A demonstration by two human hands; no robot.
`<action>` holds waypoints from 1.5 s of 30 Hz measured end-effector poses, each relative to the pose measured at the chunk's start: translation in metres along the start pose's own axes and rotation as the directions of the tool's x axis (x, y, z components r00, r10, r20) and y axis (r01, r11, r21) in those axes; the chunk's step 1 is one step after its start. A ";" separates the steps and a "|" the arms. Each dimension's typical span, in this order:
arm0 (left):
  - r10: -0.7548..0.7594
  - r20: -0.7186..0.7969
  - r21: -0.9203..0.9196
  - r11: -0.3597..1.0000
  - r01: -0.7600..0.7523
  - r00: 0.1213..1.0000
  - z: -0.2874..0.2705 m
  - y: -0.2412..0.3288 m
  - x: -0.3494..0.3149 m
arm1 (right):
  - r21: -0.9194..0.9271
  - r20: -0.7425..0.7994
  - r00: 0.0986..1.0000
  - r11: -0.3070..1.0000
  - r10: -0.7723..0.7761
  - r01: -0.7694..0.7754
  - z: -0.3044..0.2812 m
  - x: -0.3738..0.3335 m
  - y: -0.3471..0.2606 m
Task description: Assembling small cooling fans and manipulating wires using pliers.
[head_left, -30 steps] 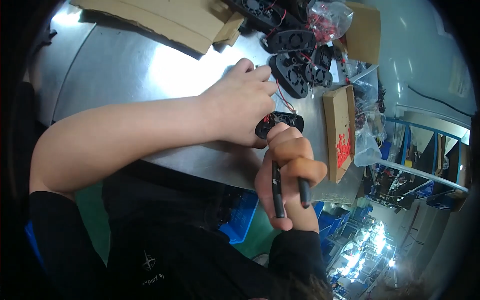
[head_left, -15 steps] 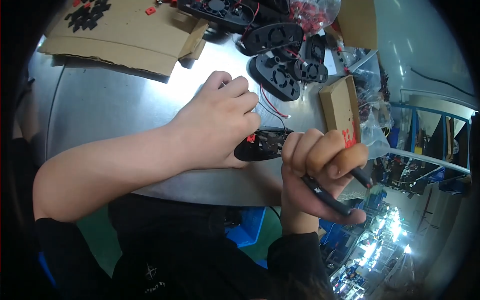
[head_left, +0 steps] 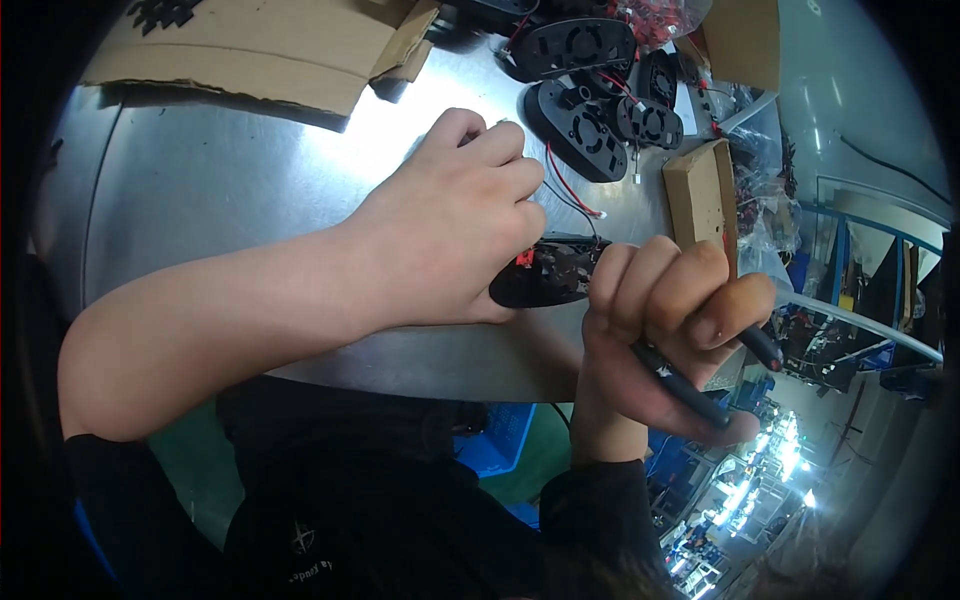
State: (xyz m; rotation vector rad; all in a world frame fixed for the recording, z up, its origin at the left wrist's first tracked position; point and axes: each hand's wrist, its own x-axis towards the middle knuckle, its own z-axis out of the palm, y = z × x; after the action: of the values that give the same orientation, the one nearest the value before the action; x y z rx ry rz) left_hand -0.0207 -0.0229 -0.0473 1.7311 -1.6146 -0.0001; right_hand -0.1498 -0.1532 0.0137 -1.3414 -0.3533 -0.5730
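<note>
A black plastic housing [head_left: 560, 278] is held low over the near part of the metal table, its dark face turned partly toward me. My left hand [head_left: 465, 205] is closed around its left end, beside a small red part [head_left: 525, 258]. From the right comes my right hand [head_left: 665, 305], closed on the dark handles of a plier-like tool [head_left: 690, 392]. The tool's jaws are hidden behind my fingers, by the housing's right end. A red and black wire pair [head_left: 572, 190] with a white connector lies just beyond the housing.
More black housings [head_left: 578, 130] with round fan grilles are piled at the far side. A cardboard tray [head_left: 240, 60] holding black pieces lies far left. On the right stands a small cardboard box [head_left: 700, 195], near clear plastic bags [head_left: 765, 195]. A blue crate [head_left: 500, 440] sits below the table edge.
The whole view has shifted, so table, boxes and hands all appear farther right and slightly higher. Both hands keep their grips, with little visible movement relative to the housing.
</note>
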 end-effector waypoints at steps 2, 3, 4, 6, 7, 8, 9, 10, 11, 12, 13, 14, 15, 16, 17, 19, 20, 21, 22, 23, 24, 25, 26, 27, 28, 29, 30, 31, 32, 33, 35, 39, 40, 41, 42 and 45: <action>-0.013 0.006 -0.013 1.000 0.013 1.000 0.001 -0.001 -0.001 | 0.026 -0.063 0.998 0.999 0.023 -0.021 0.001 0.002 0.001; -0.012 0.015 -0.023 1.000 0.013 1.000 0.001 -0.002 -0.001 | 0.048 -0.127 0.991 0.998 0.043 -0.037 0.001 0.002 0.001; -0.011 0.023 -0.034 0.999 0.012 1.000 0.002 -0.003 -0.001 | 0.157 -0.219 0.973 0.987 0.070 -0.036 -0.003 0.000 0.001; -0.014 0.025 0.007 1.000 0.013 1.000 0.003 -0.003 -0.002 | 0.276 -0.362 0.922 0.961 0.136 -0.034 -0.005 0.002 0.003; -0.011 0.024 0.050 0.999 0.009 1.000 0.003 -0.003 -0.003 | 0.304 -0.338 0.928 0.951 0.157 -0.050 -0.010 0.001 0.004; -0.011 0.027 0.047 0.999 0.010 1.000 0.003 -0.003 -0.003 | 0.304 -0.341 0.927 0.951 0.159 -0.051 -0.011 0.001 0.004; -0.013 0.024 0.025 1.000 0.013 1.000 0.003 -0.004 -0.004 | 0.288 -0.301 0.939 0.955 0.166 -0.076 -0.011 0.002 0.004; -0.015 0.021 0.004 1.000 0.015 1.000 0.002 -0.004 -0.004 | 0.271 -0.260 0.950 0.957 0.173 -0.100 -0.011 0.003 0.004; -0.010 0.024 0.000 1.000 0.010 1.000 0.002 -0.003 -0.002 | 0.267 -0.266 0.949 0.959 0.170 -0.097 -0.013 0.004 0.003; -0.016 0.045 0.021 1.000 0.015 0.999 0.002 -0.002 -0.001 | 0.244 -0.210 0.962 0.962 0.174 -0.121 -0.015 0.007 0.002; -0.023 0.066 0.042 0.999 0.020 0.998 0.002 -0.002 0.001 | 0.220 -0.153 0.972 0.965 0.179 -0.143 -0.017 0.009 0.000; -0.020 0.069 0.042 0.999 0.017 0.997 0.001 -0.002 0.001 | 0.169 -0.057 0.982 0.971 0.179 -0.167 -0.019 0.013 -0.001; -0.015 0.070 0.051 0.999 0.012 0.997 0.001 -0.002 0.002 | 0.168 -0.060 0.982 0.972 0.177 -0.165 -0.016 0.015 -0.003; -0.011 0.072 0.059 0.998 0.007 0.997 0.000 -0.003 0.003 | 0.056 -0.027 0.976 0.976 0.214 -0.212 -0.011 0.018 -0.005; -0.010 0.075 0.057 0.998 0.006 0.997 0.000 -0.002 0.003 | -0.057 0.002 0.966 0.965 0.257 -0.257 -0.004 0.020 -0.007; -0.029 0.051 0.011 1.000 0.028 0.998 0.001 0.000 0.003 | -0.110 -0.007 0.961 0.955 0.275 -0.274 0.000 0.019 -0.007; -0.029 0.053 0.009 1.000 0.029 0.998 0.001 0.001 0.003 | -0.110 0.009 0.966 0.961 0.258 -0.255 -0.002 0.018 -0.005; -0.025 0.048 0.002 1.000 0.025 0.999 0.000 0.000 0.003 | -0.109 0.025 0.970 0.966 0.240 -0.236 -0.003 0.017 -0.004; -0.022 0.043 -0.004 1.000 0.022 0.999 0.000 0.000 0.003 | -0.108 0.025 0.970 0.965 0.241 -0.237 -0.002 0.013 -0.004; -0.023 0.041 -0.002 1.000 0.023 0.999 0.000 -0.001 0.003 | -0.152 0.005 0.977 0.966 0.211 -0.208 0.001 0.010 -0.003; -0.024 0.042 0.000 1.000 0.024 0.999 0.002 -0.001 0.003 | -0.196 -0.014 0.984 0.964 0.179 -0.179 0.003 0.008 -0.003; -0.025 0.044 0.003 1.000 0.025 0.999 0.003 -0.001 0.004 | -0.195 -0.010 0.984 0.965 0.179 -0.177 0.004 0.005 -0.004; -0.028 0.044 0.006 1.000 0.028 0.999 0.003 -0.001 0.003 | -0.238 -0.021 0.984 0.955 0.175 -0.175 0.005 0.002 -0.005; -0.022 0.044 0.024 1.000 0.021 0.999 0.002 -0.001 0.003 | -0.280 -0.032 0.985 0.944 0.171 -0.173 0.006 0.000 -0.005; -0.016 0.044 0.041 0.999 0.014 0.999 0.002 -0.002 0.002 | -0.276 -0.028 0.985 0.946 0.171 -0.172 0.007 -0.001 -0.004; -0.018 0.043 0.042 0.999 0.016 0.999 0.002 -0.001 0.003 | -0.286 -0.003 0.990 0.949 0.138 -0.133 0.008 -0.002 -0.004; -0.013 0.040 0.071 0.997 0.010 0.999 0.002 -0.001 0.003 | -0.294 0.024 0.994 0.951 0.104 -0.093 0.009 -0.003 -0.003; -0.007 0.037 0.100 0.995 0.004 0.999 0.002 0.000 0.004 | -0.259 0.028 0.999 0.965 0.036 -0.027 0.007 -0.008 0.003; -0.012 0.037 0.101 0.995 0.008 0.999 0.001 0.000 0.004 | -0.256 0.030 0.999 0.966 0.038 -0.029 0.005 -0.011 0.006; -0.017 0.070 0.067 0.998 0.012 0.997 0.000 0.000 0.005 | -0.282 0.077 0.997 0.959 0.002 0.019 0.003 -0.013 0.009; -0.018 0.101 0.030 0.999 0.015 0.995 0.000 0.000 0.006 | -0.332 0.172 0.983 0.936 -0.065 0.120 -0.001 -0.016 0.011; -0.030 0.061 0.062 0.998 0.026 0.998 0.002 -0.001 0.004 | -0.378 0.323 0.932 0.880 -0.164 0.287 -0.004 -0.018 0.016; -0.034 0.044 0.053 0.998 0.031 0.998 0.002 -0.001 0.002 | -0.345 0.287 0.942 0.899 -0.173 0.270 -0.001 -0.018 0.020; -0.022 0.037 0.057 0.998 0.020 0.999 0.004 -0.002 0.004 | -0.323 0.252 0.951 0.910 -0.180 0.259 -0.001 -0.016 0.021; -0.007 -0.003 0.042 0.999 0.007 1.000 0.006 -0.001 0.004 | -0.300 0.217 0.958 0.921 -0.188 0.249 -0.001 -0.014 0.021; 0.029 -0.048 0.047 0.999 -0.027 0.998 0.005 0.000 0.003 | -0.122 -0.013 0.978 0.971 -0.210 0.207 0.005 -0.008 0.002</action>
State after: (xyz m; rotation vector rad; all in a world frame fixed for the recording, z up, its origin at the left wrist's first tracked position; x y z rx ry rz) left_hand -0.0224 -0.0283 -0.0499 1.7303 -1.6146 0.0928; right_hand -0.1542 -0.1469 0.0086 -1.4198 -0.4481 -0.7973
